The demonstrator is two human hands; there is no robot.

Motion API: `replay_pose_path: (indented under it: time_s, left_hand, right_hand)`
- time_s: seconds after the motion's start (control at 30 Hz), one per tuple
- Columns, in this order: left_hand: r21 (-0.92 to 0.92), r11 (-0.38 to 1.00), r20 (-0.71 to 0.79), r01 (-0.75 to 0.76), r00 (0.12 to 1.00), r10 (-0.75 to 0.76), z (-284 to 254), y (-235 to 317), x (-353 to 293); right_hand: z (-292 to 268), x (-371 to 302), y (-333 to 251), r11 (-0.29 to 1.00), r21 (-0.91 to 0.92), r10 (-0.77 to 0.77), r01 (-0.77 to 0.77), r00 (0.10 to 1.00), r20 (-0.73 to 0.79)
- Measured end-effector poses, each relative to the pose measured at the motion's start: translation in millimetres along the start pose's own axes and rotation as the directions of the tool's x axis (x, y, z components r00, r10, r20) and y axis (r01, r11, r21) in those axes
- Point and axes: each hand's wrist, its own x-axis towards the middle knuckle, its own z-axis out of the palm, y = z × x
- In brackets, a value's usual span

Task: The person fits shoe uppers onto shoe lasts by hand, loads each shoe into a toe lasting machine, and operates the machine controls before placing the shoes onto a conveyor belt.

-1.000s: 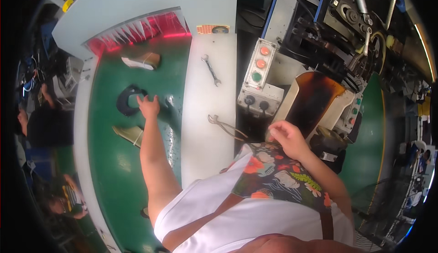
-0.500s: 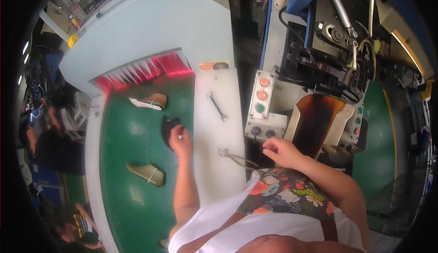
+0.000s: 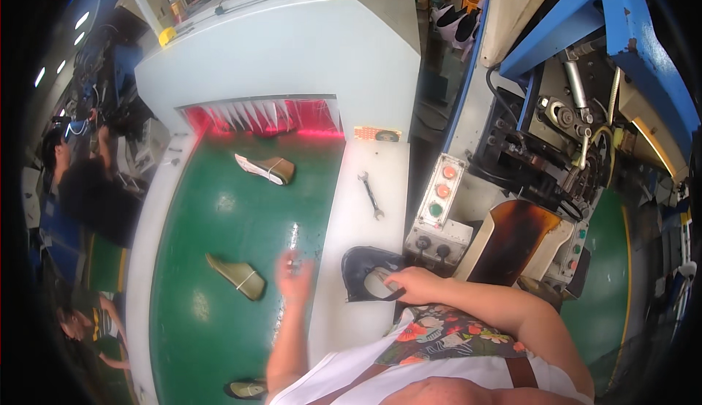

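My right hand (image 3: 418, 286) has its fingers closed on the edge of a dark shoe upper (image 3: 354, 272). The upper lies over the white ledge with its opening facing up, and a pale lining shows inside. Over the green conveyor belt (image 3: 212, 226), near that ledge, my left hand (image 3: 294, 277) is smeared by motion, so its fingers cannot be read. To its left an olive shoe last (image 3: 238, 278) with a pale band round it lies on the belt. Farther off lies a brown and white banded one (image 3: 267, 169).
A wrench (image 3: 371, 197) rests on the white ledge (image 3: 376, 164). The belt runs under a red-lit heating tunnel (image 3: 292, 47) with a strip curtain. Another banded last (image 3: 246, 389) is at the near edge. A button panel (image 3: 441, 189) and machine (image 3: 556, 127) stand right; people work at far left.
The dark upper, at my left hand over the belt before, is now in my right hand over the ledge. My left hand has come nearer. The pliers on the ledge are no longer visible.
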Motion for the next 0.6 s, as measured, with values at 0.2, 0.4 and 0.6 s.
replay_pose_path:
  time_s: [0.2,0.4,0.6]
  left_hand:
    - [0.149,0.632,-0.653,0.761,0.555,-0.515,-124,-106,89]
    - [-0.166,0.85,-0.375,0.501,0.765,-0.524,-102,-233,64]
    - [-0.408,0.72,-0.186,0.561,0.721,-0.667,-97,-207,60]
  right_hand:
    - [-25,-44,-30,0.911,0.405,-0.06,0.072,0.997,-0.042]
    - [-54,-78,-50,0.537,0.843,0.044,-0.003,0.999,-0.025]
    - [-55,-109,-46,0.257,0.943,0.074,0.21,0.969,-0.236]
